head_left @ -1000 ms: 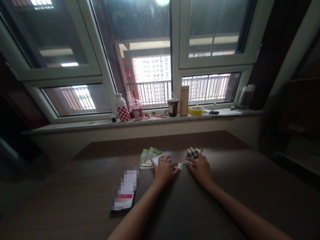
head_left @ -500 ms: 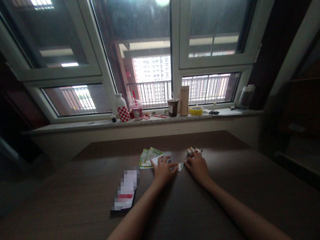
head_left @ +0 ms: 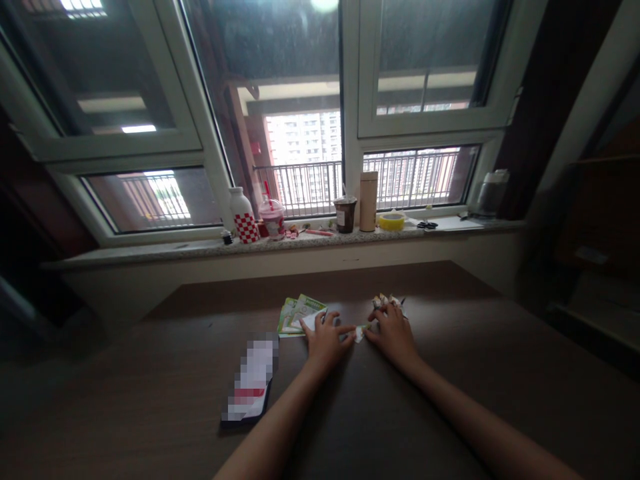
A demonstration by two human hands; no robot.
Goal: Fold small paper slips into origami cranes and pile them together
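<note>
On my feed, the change over the last second is at the small whitish piece of thin paper or wrapper [head_left: 359, 333] with a greenish edge, lying on the dark brown wooden worktop [head_left: 150, 393] between the hands. The right hand [head_left: 395, 339] has moved in to it, and the piece, which showed more coloured print, now looks paler and narrower. I read that as both hands now working on one piece, turning or folding it.

The left hand [head_left: 326, 343] is palm down, fingers spread, thumb and forefinger at the piece's near side, outer fingers over a white card [head_left: 311, 321] beside green-and-white printed cards [head_left: 306, 307]. The right fingertips meet its other side; I cannot tell whether either hand pinches it. Past the right fingers sits a clump of pale, crumpled pieces [head_left: 381, 302].

On the speckled stone sill [head_left: 200, 251] I see containers: a white bottle with red checks [head_left: 245, 220], contents hidden; a clear domed cup with pink contents [head_left: 273, 220] and a red straw; a dark-brown-filled cup [head_left: 345, 219]; and a tall tan cylindrical flask [head_left: 369, 202], contents hidden.
</note>
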